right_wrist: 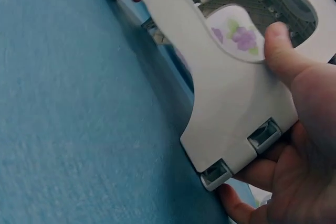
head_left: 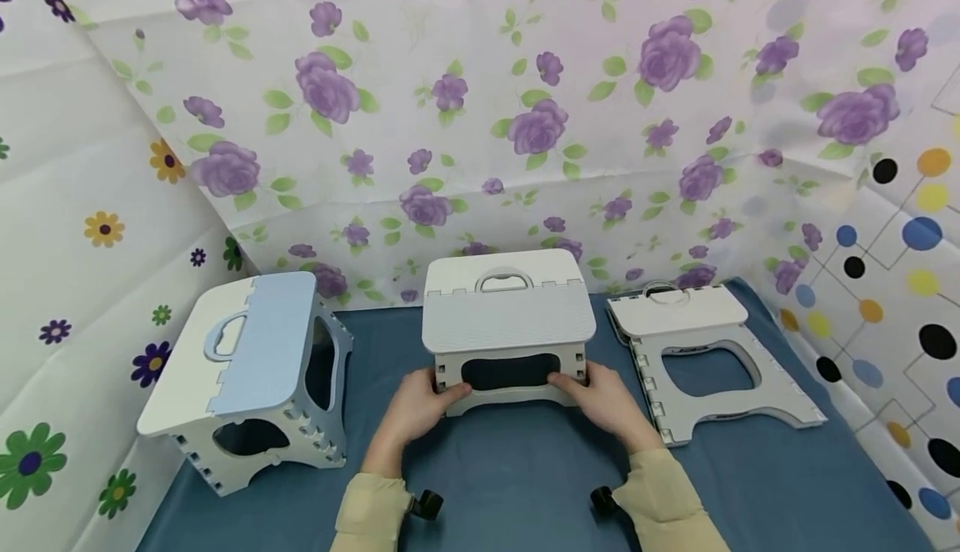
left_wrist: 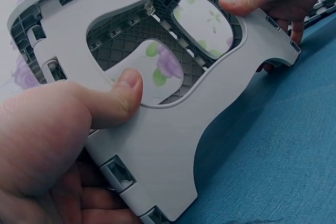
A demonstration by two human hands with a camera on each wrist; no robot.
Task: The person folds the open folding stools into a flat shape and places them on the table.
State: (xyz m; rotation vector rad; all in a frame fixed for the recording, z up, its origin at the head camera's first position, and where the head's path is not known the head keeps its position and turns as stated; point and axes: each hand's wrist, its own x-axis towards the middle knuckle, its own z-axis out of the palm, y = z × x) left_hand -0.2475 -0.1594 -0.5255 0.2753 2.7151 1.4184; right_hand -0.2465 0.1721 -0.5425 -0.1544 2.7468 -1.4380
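Note:
A folding step stool (head_left: 510, 318) with a white and pale grey top stands unfolded in the middle of the head view, its carry handle at the top. My left hand (head_left: 414, 408) grips the left side of its front leg panel, thumb over the edge of the oval opening. On the opposite side my right hand (head_left: 609, 402) holds the same panel, its thumb at the opening's rim. In the left wrist view the left thumb (left_wrist: 126, 90) lies on the panel's face while other fingers curl behind it. The right wrist view shows the panel's foot (right_wrist: 210, 166) close over the blue cloth.
A second stool (head_left: 277, 343), white and light blue, stands unfolded at the left. At the right a third, white stool (head_left: 708, 373) lies folded flat. Blue cloth (head_left: 517, 485) covers the table, and a flowered curtain (head_left: 465, 143) hangs behind.

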